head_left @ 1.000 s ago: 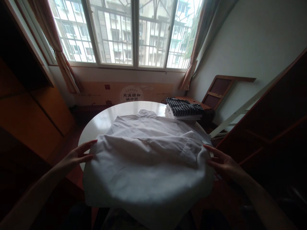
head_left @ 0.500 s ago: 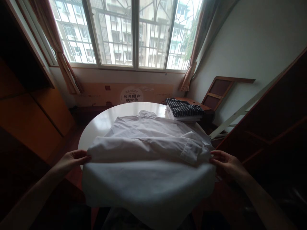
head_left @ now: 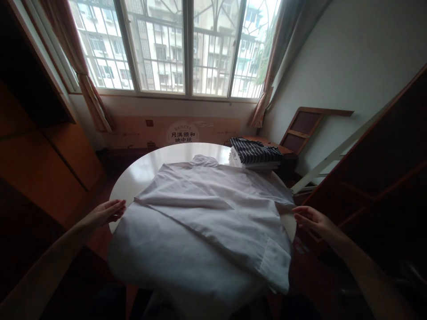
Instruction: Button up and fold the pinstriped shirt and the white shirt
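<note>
A white long-sleeved shirt (head_left: 200, 195) lies spread over a round white table (head_left: 133, 178), its collar toward the window. One sleeve runs diagonally across the body, with its cuff (head_left: 275, 262) at the lower right. The lower part of the shirt hangs over the near side of the table. My left hand (head_left: 110, 210) hovers just off the shirt's left edge, fingers loosely curled and holding nothing. On the other side, my right hand (head_left: 313, 218) is open beside the shirt's right edge, thumb and fingers apart.
A stack of folded clothes with a black striped garment (head_left: 255, 151) on top sits at the table's back right. Behind it are a wooden piece of furniture (head_left: 302, 129) and a pale slanted frame (head_left: 323, 155). Curtains (head_left: 93, 98) flank the barred window.
Both hands have let go of the shirt's side edges. The shirt has settled lower, and the sleeve that lay across it now slants down to the right, its cuff nearer me.
</note>
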